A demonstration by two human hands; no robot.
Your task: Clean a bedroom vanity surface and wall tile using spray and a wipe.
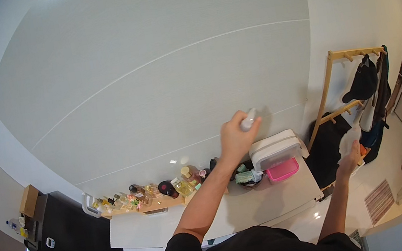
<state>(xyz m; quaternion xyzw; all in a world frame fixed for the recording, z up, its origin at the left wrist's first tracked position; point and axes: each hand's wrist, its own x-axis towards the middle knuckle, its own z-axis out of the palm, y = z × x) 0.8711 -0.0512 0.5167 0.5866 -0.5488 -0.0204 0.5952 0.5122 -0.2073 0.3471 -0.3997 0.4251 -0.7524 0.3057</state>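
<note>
My left hand (235, 136) is raised in front of the pale grey wall panel (165, 99), its fingers wrapped around a small whitish bottle (249, 119). The bottle's top points up towards the panel. Out to the right, my right hand (349, 160) grips a crumpled white tissue or thin cloth (349, 140); its exact material is hard to tell. Below my left forearm is a white cabinet top (184, 220). A row of perfume and cosmetic bottles (182, 186) stands along its back, partly hidden by that forearm.
A white zip case (273, 145) and a pink plastic basket (283, 169) sit at the cabinet's right end, beside a dark basket of small packets (248, 178). Right of these stands a wooden rack (324, 94) with a black cap (361, 78) and bags. A black refrigerator (75, 228) adjoins on the left.
</note>
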